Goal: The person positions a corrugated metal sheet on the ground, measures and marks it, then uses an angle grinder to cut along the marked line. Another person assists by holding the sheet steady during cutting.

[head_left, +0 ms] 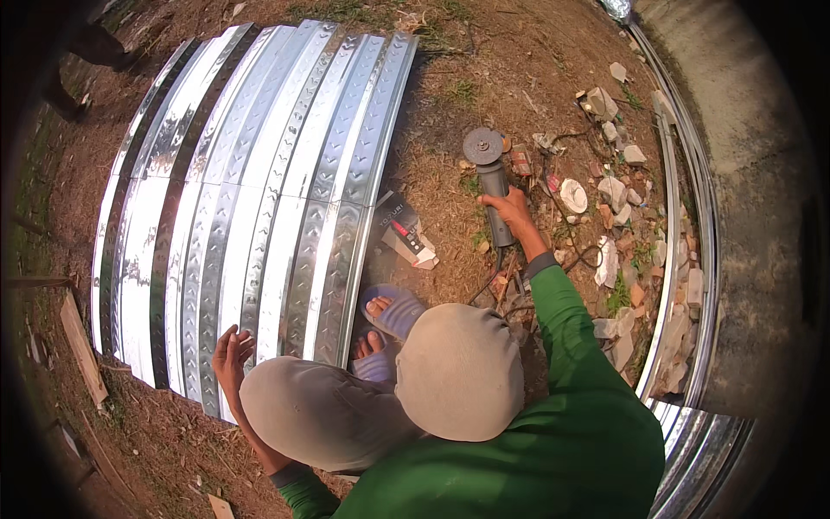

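Note:
My right hand (510,212) is closed round the body of a grey angle grinder (494,195), whose round disc (483,146) points away from me. The grinder is at the right of the sheets, over dirt and rubble, its dark cord trailing below. Near the lower edge of a stack of shiny ribbed metal sheets (251,173), my left hand (232,355) has its fingers loosely curled and apart, holding nothing that I can see. A grey and red cardboard package (402,229) lies on the dirt between the sheets and the grinder. My sandalled feet (385,324) are beside the sheets' right edge.
Broken stone and brick pieces (612,195) lie at right, beside long metal strips (670,225) and a concrete edge (752,285). More ribbed sheets (709,441) are at lower right. A wooden plank (84,350) lies at left. Another person's legs (95,48) show at upper left.

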{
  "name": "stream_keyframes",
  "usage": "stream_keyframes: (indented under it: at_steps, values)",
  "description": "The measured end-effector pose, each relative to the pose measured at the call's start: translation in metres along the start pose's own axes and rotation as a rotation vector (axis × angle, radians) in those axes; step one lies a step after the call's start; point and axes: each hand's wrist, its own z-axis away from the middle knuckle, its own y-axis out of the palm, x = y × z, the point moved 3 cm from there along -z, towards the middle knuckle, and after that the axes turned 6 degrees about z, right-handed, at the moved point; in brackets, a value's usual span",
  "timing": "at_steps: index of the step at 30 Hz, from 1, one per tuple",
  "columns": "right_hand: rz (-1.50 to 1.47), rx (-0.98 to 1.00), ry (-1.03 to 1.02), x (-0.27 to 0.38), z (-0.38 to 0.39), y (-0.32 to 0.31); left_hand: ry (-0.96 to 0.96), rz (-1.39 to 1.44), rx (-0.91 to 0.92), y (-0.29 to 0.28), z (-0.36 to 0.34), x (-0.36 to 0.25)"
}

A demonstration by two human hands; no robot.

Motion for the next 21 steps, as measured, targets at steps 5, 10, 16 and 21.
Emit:
stream_keyframes:
  at_steps: [5,10,16,21]
  values:
    - [-0.235,0.249,0.153,-0.092,-0.047,0.013,-0.174,0.080,-0.311,-0.078,0.040,0.055]
    - [-0.156,0.092,0.121,-0.136,-0.051,0.035,-0.281,0.057,-0.304,-0.065,0.026,0.043]
    - [0.445,-0.544,-0.182,-0.122,0.041,0.037,-0.220,-0.138,-0.100,0.013,-0.015,0.003]
    - [0.453,0.108,-0.721,-0.120,0.196,0.071,0.020,-0.245,0.251,0.096,-0.006,-0.012]
